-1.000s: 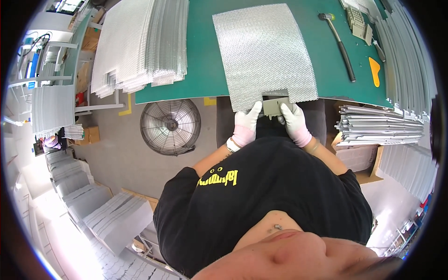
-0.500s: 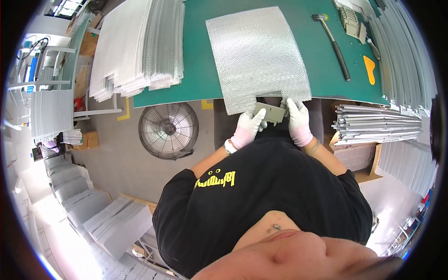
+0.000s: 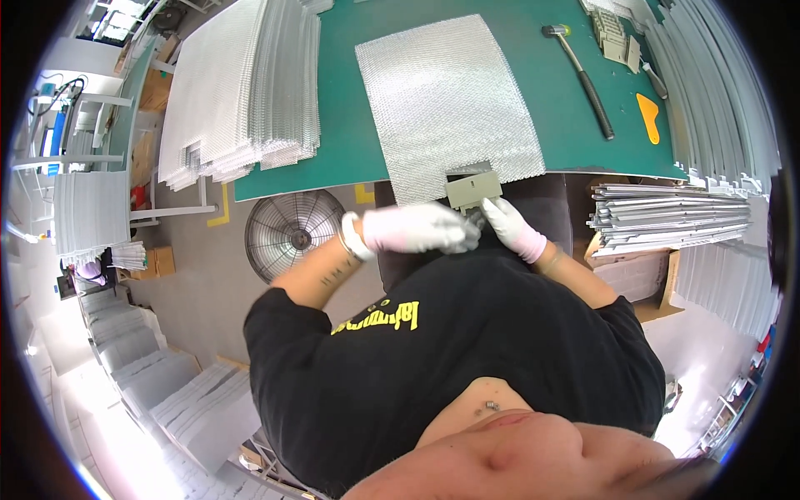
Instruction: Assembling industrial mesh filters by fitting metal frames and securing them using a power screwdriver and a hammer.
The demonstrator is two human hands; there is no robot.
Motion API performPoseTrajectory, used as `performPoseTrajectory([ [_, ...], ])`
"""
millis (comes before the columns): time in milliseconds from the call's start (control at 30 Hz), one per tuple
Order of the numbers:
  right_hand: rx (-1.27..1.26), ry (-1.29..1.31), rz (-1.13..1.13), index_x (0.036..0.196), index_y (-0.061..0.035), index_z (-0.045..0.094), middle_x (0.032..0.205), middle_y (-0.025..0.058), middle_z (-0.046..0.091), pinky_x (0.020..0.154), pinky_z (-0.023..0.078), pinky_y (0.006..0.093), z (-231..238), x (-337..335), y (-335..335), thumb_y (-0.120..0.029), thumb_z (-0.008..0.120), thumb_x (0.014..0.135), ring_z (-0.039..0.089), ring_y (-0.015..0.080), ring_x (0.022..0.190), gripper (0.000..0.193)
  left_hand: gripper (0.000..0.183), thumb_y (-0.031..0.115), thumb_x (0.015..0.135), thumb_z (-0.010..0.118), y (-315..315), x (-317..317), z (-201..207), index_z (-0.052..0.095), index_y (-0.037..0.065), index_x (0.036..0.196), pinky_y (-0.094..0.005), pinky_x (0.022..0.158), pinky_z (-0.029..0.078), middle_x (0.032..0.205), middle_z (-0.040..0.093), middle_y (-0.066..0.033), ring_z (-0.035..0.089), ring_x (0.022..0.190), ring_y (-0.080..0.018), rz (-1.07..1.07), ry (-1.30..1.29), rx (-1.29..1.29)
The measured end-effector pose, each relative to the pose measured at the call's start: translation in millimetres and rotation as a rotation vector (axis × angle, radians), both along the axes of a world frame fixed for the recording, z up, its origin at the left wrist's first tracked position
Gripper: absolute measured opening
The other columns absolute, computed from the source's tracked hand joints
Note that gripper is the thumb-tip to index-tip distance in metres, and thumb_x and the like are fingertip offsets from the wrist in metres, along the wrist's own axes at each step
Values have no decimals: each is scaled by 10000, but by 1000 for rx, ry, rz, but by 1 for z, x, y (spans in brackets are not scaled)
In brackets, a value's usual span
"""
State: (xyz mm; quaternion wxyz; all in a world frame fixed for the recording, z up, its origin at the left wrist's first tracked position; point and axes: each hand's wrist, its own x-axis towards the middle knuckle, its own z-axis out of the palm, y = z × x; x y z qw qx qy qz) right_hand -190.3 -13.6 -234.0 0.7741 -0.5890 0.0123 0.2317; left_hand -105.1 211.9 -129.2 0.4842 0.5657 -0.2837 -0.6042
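Observation:
A silvery mesh sheet [image 3: 450, 100] lies on the green table, its notched edge reaching past the front edge towards me. At that notch is a small grey-beige plate [image 3: 473, 189] with a slot in it. My right hand [image 3: 514, 231], in a white glove, pinches the plate by its near right corner. Just below the plate, my gloved left hand [image 3: 417, 227] stretches across from the left, off the plate. Motion smears its fingers, so their grip is unclear. Whether the plate touches the mesh cannot be made out.
On the green table [image 3: 342, 108] lie a stack of mesh sheets [image 3: 212, 83], a mallet [image 3: 587, 87], a yellow scraper [image 3: 648, 118] and several beige plates [image 3: 612, 40]. Metal strips [image 3: 667, 218] are piled at right. A round floor fan [image 3: 292, 237] stands below the table's front edge.
My left hand has let go of the plate and swung leftward and nearer to me. The plate has turned and shifted slightly up, still in my right hand. The whole view has shifted a little.

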Motion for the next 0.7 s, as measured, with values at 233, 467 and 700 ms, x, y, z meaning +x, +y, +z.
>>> performPoseTrajectory([
  [233, 59, 39, -520, 1114, -3, 642, 931, 30, 690, 694, 508, 255, 12, -2, 2, -308, 471, 1050, 618, 88, 767, 355, 690, 537, 883, 610, -74, 85, -15, 481, 196, 1469, -611, 1181, 179, 1536, 407, -173, 330, 1432, -428, 31, -1734, 57],
  [467, 74, -94, -789, 1150, -24, 627, 1009, 31, 655, 764, 516, 281, -22, -16, -27, -302, 521, 1049, 603, 87, 858, 315, 647, 509, 935, 536, -115, 15, -21, 447, 201, 1497, -637, 1176, 139, 1547, 377, -199, 290, 1455, -429, 125, -1632, 236],
  [700, 126, 83, -801, 1148, -4, 624, 1020, 21, 654, 791, 515, 254, 17, -19, -27, -200, 628, 1002, 598, 76, 894, 244, 599, 466, 952, 529, -109, 8, -23, 461, 197, 1483, -617, 1187, 131, 1553, 372, -168, 293, 1461, -402, 145, -1640, 248],
])
